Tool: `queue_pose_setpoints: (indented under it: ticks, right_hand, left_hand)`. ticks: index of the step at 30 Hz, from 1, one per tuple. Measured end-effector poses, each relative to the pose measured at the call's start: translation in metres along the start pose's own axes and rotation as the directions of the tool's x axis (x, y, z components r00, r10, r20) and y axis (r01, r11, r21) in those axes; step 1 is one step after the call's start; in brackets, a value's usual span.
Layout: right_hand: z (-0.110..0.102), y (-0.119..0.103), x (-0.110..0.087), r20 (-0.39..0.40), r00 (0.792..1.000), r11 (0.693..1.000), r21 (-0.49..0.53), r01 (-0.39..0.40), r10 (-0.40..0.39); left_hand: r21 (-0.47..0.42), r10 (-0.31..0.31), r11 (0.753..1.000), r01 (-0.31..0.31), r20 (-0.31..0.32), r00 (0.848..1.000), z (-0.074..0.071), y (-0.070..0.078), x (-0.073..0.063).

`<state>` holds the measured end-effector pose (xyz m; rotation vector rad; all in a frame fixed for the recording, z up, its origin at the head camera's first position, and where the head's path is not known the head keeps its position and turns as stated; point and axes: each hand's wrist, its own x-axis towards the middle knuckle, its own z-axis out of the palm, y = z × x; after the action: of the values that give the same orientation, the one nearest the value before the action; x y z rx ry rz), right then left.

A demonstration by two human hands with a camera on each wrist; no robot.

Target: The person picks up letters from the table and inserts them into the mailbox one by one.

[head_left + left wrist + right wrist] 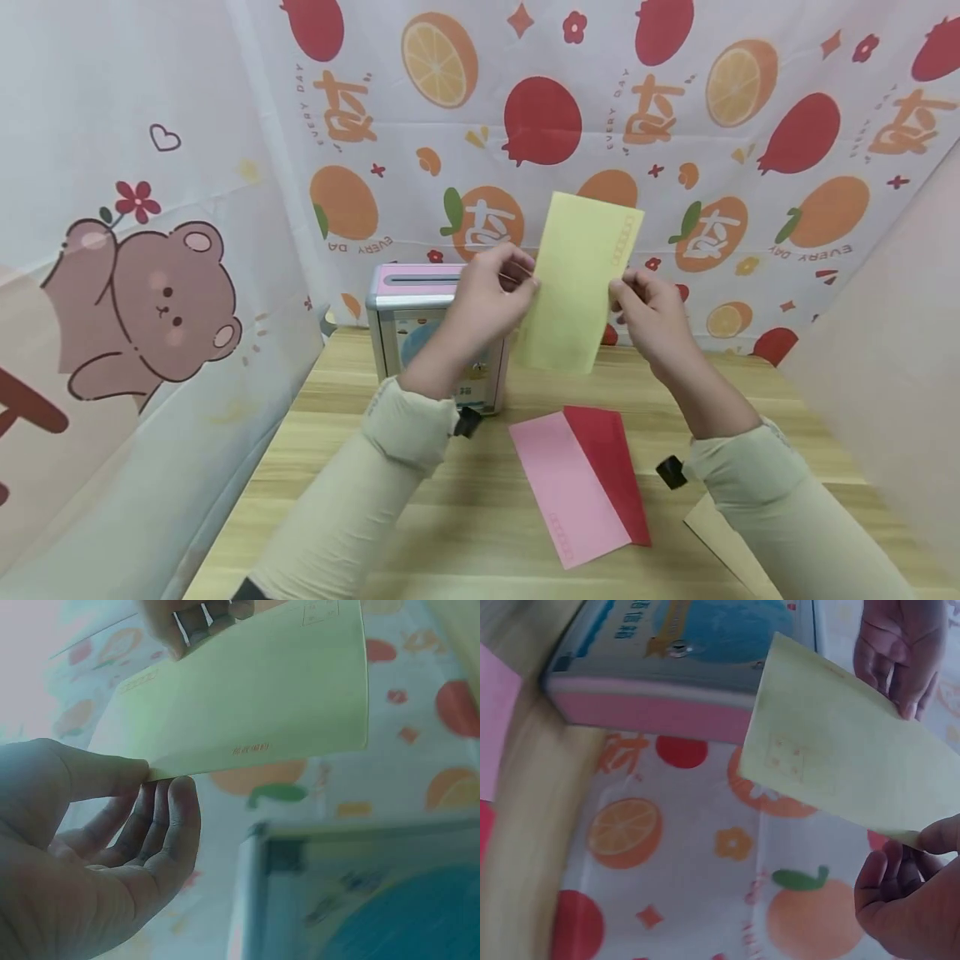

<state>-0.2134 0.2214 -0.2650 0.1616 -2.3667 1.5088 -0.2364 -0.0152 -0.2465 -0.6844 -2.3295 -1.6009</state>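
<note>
Slotted box (412,333) is partly obscured by left hand (491,292); yellow envelope (581,287) is pinched by it and right hand (651,312); tabletop (465,517) is exposed left of pink envelope (566,492).

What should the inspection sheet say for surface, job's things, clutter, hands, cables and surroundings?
Surface: pale wood-grain table
Job's things: yellow rectangular paper envelope, held up
Clutter: pink rectangular paper envelope overlapping red paper envelope; tan paper piece, partly hidden
Hands: left hand and right hand pinch the yellow envelope's opposite long edges
Cables: nothing seen
Surroundings: silver-framed, pink-topped slotted box; white fruit-print cloth behind; bear-print cloth left
</note>
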Motion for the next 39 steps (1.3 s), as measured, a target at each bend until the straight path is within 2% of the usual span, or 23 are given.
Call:
queue_pose_setpoints:
  ticks: [5, 9, 16, 22, 25, 31, 39]
  right_hand:
    - [0.017, -0.025, 0.015, 0.031, 0.993, 0.993, 0.043, 0.11, -0.111]
    - [0.029, -0.045, 0.028, 0.026, 0.984, 0.982, 0.073, 0.174, -0.177]
    - [0.052, -0.074, 0.047, -0.002, 0.964, 0.953, 0.152, 0.262, -0.264]
    - [0.065, -0.083, 0.061, 0.004, 0.938, 0.931, 0.121, 0.343, -0.346]
    - [0.071, -0.084, 0.066, 0.024, 0.934, 0.929, 0.115, 0.353, -0.357]
    - [0.083, -0.08, 0.074, 0.041, 0.923, 0.919, 0.121, 0.375, -0.382]
    - [0.094, -0.081, 0.079, 0.044, 0.9, 0.896, 0.123, 0.426, -0.434]
  left_hand:
    - [0.042, 0.047, 0.998, -0.046, -0.029, 0.998, -0.035, 0.009, 0.005]
    - [0.059, 0.071, 0.996, -0.067, -0.059, 0.996, -0.06, 0.018, 0.008]
    - [0.089, 0.116, 0.991, -0.103, -0.159, 0.981, -0.092, 0.03, 0.007]
    - [0.051, 0.143, 0.99, -0.135, -0.239, 0.96, -0.102, 0.023, 0.01]
    - [0.044, 0.15, 0.989, -0.144, -0.264, 0.953, -0.104, 0.016, 0.011]
    - [0.038, 0.137, 0.991, -0.131, -0.286, 0.948, -0.109, 0.004, 0.012]
    - [0.044, 0.116, 0.993, -0.107, -0.318, 0.941, -0.115, -0.001, 0.01]
